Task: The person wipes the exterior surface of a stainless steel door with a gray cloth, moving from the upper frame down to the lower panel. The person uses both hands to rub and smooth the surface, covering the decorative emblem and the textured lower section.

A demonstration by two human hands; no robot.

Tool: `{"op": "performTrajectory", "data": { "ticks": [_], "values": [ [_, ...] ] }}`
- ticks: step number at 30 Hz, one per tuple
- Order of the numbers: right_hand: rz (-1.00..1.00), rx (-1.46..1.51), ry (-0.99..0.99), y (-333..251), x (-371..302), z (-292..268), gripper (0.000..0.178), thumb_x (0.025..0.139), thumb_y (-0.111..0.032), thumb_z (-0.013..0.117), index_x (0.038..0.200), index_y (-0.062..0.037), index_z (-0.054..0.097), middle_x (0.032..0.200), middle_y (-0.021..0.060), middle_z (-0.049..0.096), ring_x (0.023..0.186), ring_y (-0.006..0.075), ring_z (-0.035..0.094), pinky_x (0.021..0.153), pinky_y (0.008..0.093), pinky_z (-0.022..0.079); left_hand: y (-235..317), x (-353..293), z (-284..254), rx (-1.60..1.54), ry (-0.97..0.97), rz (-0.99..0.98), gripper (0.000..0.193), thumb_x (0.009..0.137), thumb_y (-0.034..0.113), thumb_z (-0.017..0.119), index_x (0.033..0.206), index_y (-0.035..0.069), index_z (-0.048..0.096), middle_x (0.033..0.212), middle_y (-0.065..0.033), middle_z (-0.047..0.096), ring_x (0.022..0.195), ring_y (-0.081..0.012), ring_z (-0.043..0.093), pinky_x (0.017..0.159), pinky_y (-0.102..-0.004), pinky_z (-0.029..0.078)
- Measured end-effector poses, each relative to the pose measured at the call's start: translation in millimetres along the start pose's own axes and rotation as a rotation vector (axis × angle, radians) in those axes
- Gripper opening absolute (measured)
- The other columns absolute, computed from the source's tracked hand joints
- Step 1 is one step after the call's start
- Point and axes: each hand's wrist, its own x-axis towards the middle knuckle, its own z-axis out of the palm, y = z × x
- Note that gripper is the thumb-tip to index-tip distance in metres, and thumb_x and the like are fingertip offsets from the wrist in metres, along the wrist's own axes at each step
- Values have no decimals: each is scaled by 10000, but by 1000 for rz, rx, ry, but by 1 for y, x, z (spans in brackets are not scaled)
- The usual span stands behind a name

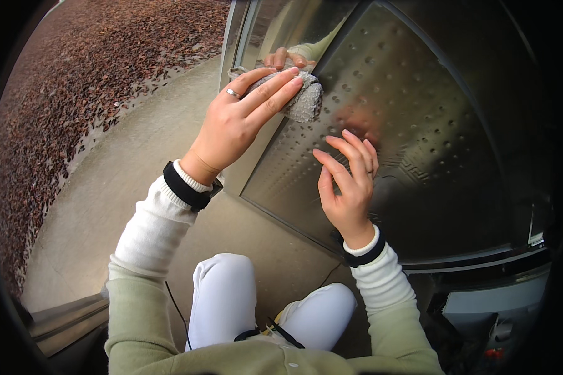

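My left hand presses a crumpled grey cloth against the shiny metal frame at the left edge of a door. Its fingers lie over the cloth, and a ring shows on one of them. The door panel is dark, polished metal with rows of small round dimples and a stamped pattern. My right hand hovers in front of the panel's lower part, fingers apart and slightly curled, with nothing in it. Both hands and the cloth are partly mirrored in the metal.
Reddish-brown wood chips cover the ground at the upper left. A concrete strip runs between them and the door. My bent knees in white trousers are below. Dark clutter with a pale flat surface lies at the lower right.
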Motion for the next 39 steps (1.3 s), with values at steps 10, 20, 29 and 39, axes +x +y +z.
{"op": "performTrajectory", "data": {
  "ticks": [10,20,29,39],
  "values": [
    [32,2,17,4,-4,-6,299,842,22,678,1090,-103,785,1249,92,697,1316,326,584,1178,522,352,4,81,-5,-25,338,-20,619,816,-25,736,1419,77,643,1323,-88,712,1073,-315,687,892,-390,570],
    [6,-12,77,14,-13,-19,315,802,33,681,1066,-99,792,1252,82,697,1253,320,587,1104,477,413,33,49,25,58,396,-199,621,856,-2,756,1455,59,605,1352,-116,671,1023,-320,682,885,-386,549],
    [57,-161,156,22,-25,-35,368,790,-14,690,1096,-183,804,1395,63,660,1415,323,502,1248,515,216,82,24,53,85,335,-472,707,844,0,785,1511,41,556,1362,-132,582,998,-278,681,776,-362,564],
    [84,-191,193,41,-41,-56,366,792,-10,680,1081,-192,812,1452,60,634,1461,332,470,1277,513,162,86,55,59,145,427,-434,652,926,78,753,1532,14,524,1335,-175,570,942,-293,669,780,-382,552]
  ]
}}
